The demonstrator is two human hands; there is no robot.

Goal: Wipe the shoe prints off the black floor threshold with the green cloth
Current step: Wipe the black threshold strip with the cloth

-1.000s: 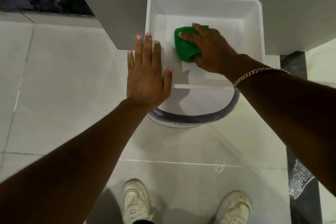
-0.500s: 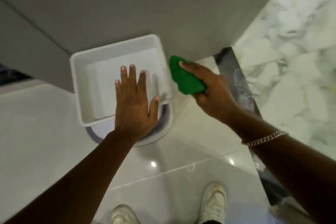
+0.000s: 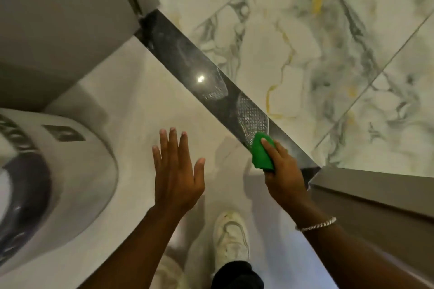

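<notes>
My right hand (image 3: 283, 170) is clenched around the folded bright green cloth (image 3: 261, 153), with my forefinger laid along its top, and the cloth's far end is pressed onto the glossy black stone floor threshold (image 3: 187, 63) at that strip's near end. The threshold runs as a narrow diagonal band away from my hand toward the foot of the grey door frame (image 3: 68, 19) at its far end. Touching the cloth, on the threshold, lies a pale dusty shoe print with a fine diamond-grid tread (image 3: 252, 116); a second, fainter shoe print (image 3: 215, 88) sits just beyond it along the strip, next to a bright spot of reflected light. My left hand (image 3: 177, 175) is released, fingers spread and holding nothing, over the plain cream floor tile (image 3: 131, 101) on my side of the threshold, well apart from the strip. On the threshold's other side spreads white marble-patterned tile with grey and gold veins (image 3: 305, 30). A silver chain bracelet (image 3: 315, 225) circles my right wrist. Below my hands is one white sneaker (image 3: 231, 236) of mine on the cream tile. Far out on the cream-tile side stands a round white bin with a dark band (image 3: 58, 171) (it carries a small dark label, but the blur leaves any writing on it unreadable).
</notes>
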